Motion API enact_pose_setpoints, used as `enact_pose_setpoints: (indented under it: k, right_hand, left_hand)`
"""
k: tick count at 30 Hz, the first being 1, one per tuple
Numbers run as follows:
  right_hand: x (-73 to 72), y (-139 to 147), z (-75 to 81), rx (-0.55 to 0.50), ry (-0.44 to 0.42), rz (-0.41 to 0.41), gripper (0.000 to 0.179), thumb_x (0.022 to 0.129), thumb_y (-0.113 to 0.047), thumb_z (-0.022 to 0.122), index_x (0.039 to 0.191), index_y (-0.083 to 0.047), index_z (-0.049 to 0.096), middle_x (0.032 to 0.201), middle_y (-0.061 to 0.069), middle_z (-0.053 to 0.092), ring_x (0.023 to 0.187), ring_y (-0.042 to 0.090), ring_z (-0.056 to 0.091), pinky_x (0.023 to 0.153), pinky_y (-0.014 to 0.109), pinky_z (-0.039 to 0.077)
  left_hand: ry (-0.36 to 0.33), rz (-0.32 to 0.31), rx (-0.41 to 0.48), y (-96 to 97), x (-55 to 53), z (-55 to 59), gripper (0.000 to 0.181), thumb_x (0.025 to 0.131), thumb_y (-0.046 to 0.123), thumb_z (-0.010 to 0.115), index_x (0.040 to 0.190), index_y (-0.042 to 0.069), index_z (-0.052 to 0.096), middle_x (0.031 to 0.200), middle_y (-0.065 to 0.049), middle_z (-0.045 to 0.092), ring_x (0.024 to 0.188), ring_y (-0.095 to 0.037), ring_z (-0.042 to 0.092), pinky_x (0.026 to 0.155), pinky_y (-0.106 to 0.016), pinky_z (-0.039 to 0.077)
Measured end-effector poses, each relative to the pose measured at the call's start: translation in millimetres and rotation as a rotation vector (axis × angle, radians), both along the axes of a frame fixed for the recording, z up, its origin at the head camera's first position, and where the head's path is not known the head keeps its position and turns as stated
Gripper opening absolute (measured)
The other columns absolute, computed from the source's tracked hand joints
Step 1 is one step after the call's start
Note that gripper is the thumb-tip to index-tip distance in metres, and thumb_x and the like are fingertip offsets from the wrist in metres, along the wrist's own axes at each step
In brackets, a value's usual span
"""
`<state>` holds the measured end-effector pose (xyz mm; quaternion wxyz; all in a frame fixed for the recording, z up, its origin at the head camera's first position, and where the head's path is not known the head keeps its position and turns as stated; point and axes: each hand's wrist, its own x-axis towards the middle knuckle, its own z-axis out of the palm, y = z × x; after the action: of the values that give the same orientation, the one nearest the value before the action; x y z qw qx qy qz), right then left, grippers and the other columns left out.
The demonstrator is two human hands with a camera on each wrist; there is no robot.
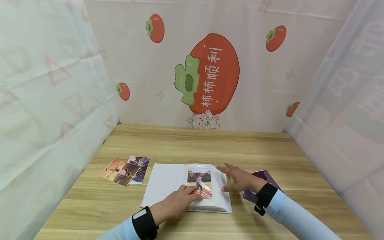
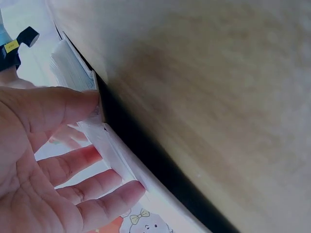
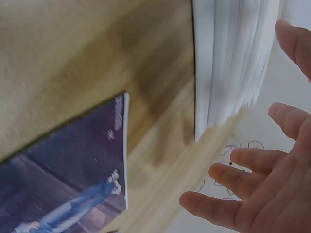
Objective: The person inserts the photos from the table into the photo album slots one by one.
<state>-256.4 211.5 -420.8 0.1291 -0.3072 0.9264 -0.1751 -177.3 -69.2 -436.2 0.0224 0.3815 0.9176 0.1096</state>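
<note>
A white photo album (image 1: 165, 181) lies spread flat on the table, its right side thick with pages. A photo (image 1: 199, 176) of a figure sits under a shiny clear sleeve on the right page. My left hand (image 1: 174, 205) rests on the album's lower middle, fingertips touching the photo's lower part. In the left wrist view the thumb (image 2: 63, 107) lies by the spine edge. My right hand (image 1: 240, 178) hovers by the album's right edge with its fingers spread, holding nothing. Under the right wrist is a purple picture (image 3: 63, 165) with a pale edge, partly hidden in the head view.
Two loose photos overlap left of the album: an orange-toned one (image 1: 120, 171) and a darker one (image 1: 143, 166) partly beneath it. The wooden table (image 1: 192, 143) ends at a printed cloth (image 1: 255, 100) behind. More cloth hangs along both sides.
</note>
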Motion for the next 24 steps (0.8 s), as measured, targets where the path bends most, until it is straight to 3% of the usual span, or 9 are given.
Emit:
enact_pose_setpoints:
  k: [5, 11, 19, 24]
  right_hand:
    - [10.1, -3, -5.7, 0.003, -0.041, 0.025, 0.084, 0.081, -0.05, 0.066, 0.148, -0.019, 0.027, 0.147, 0.029, 0.016, 0.127, 0.048, 0.026, 0.095, 0.061, 0.029]
    - [16.6, -7, -8.6, 0.007, -0.052, 0.035, 0.078, 0.082, -0.045, 0.066, 0.145, -0.011, 0.034, 0.142, 0.03, 0.028, 0.126, 0.046, 0.03, 0.097, 0.058, 0.028]
    - [17.7, -7, -15.2, 0.029, -0.031, 0.005, 0.076, 0.082, -0.048, 0.065, 0.144, -0.014, 0.037, 0.139, 0.029, 0.033, 0.125, 0.044, 0.034, 0.098, 0.056, 0.029]
    - [16.4, -7, -16.8, 0.035, -0.028, 0.008, 0.077, 0.081, -0.048, 0.065, 0.144, -0.015, 0.036, 0.14, 0.028, 0.034, 0.125, 0.043, 0.035, 0.097, 0.055, 0.03]
  left_hand:
    - [-0.012, -0.003, 0.005, -0.1, -0.2, -0.5, 0.048, 0.083, -0.002, 0.06, 0.123, 0.025, 0.06, 0.13, -0.008, 0.048, 0.11, -0.023, 0.046, 0.086, -0.036, 0.045]
    - [0.017, -0.009, 0.006, 0.8, -1.4, -1.5, 0.047, 0.081, 0.0, 0.063, 0.121, 0.025, 0.061, 0.129, -0.008, 0.049, 0.107, -0.023, 0.047, 0.084, -0.035, 0.046]
    - [0.024, -0.026, 0.011, 0.0, -1.9, -0.2, 0.04, 0.083, 0.019, 0.069, 0.122, 0.024, 0.061, 0.129, -0.008, 0.05, 0.106, -0.022, 0.047, 0.085, -0.033, 0.045]
    - [0.036, -0.041, 0.025, -0.3, -3.1, -0.4, 0.04, 0.081, 0.02, 0.071, 0.12, 0.024, 0.063, 0.127, -0.007, 0.051, 0.102, -0.021, 0.047, 0.083, -0.032, 0.044]
